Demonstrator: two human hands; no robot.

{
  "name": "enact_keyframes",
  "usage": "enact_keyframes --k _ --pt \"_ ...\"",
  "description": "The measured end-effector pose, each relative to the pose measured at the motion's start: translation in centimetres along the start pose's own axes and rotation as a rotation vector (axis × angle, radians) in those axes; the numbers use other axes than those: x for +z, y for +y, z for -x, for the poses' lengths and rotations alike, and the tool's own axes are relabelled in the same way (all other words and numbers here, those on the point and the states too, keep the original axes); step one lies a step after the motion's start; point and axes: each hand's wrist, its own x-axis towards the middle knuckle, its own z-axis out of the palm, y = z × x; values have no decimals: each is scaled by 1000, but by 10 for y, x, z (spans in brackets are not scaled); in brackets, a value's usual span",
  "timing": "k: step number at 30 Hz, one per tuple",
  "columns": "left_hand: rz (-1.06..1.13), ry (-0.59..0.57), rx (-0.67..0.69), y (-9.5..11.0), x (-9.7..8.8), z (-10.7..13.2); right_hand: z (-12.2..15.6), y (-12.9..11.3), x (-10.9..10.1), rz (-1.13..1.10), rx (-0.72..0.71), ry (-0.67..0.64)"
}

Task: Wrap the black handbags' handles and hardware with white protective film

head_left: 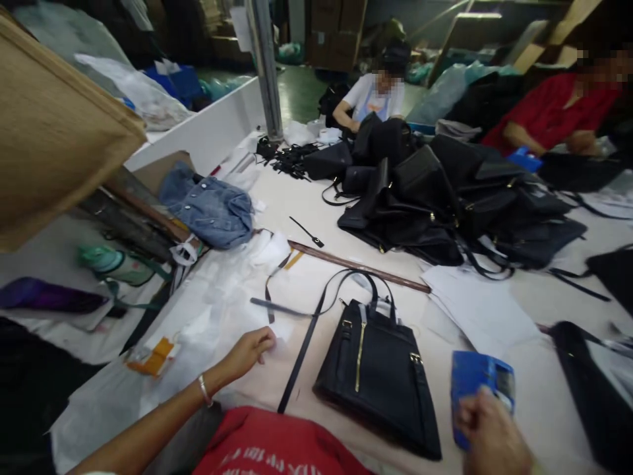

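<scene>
A black leather handbag [380, 369] with a gold zip, buckled side straps and two top handles lies on the table between my hands. My left hand [254, 349], a bracelet at its wrist, is left of the bag with its fingers curled closed. Whatever it may hold is hidden; a scrap of white paper or film [281, 329] is just beyond the fingertips. On the right, my right hand [487, 422] is blurred over a blue open box [467, 369], fingers drawn together; their contents cannot be made out. A long black strap [301, 359] runs along the bag's left side.
Black bags [420, 198] are heaped across the far table. White paper sheets [484, 307] lie at right, a brown bar [361, 265] behind the handbag. At left are a denim garment [210, 204] and clear plastic [198, 316]. Two people [373, 99] work opposite.
</scene>
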Motion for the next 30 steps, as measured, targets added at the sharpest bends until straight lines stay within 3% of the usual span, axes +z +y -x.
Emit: enact_keyframes --k 3,4,7,10,15,21,30 --pt "-20 -27 43 0 -4 7 48 -26 82 129 -153 -591" --pt "-38 -38 56 0 -7 10 65 -30 111 174 -226 -733" --pt "-77 -55 90 -1 -16 18 105 -27 183 258 -418 -850" --pt "-64 -58 89 -6 -26 24 125 -12 219 329 -447 -909" --pt "160 -104 17 -23 -35 24 131 -3 230 351 -401 -930" --pt "407 -244 -31 -37 -40 18 137 0 234 319 -328 -942" --pt "333 -107 31 -32 -27 25 144 17 239 220 -249 -918"
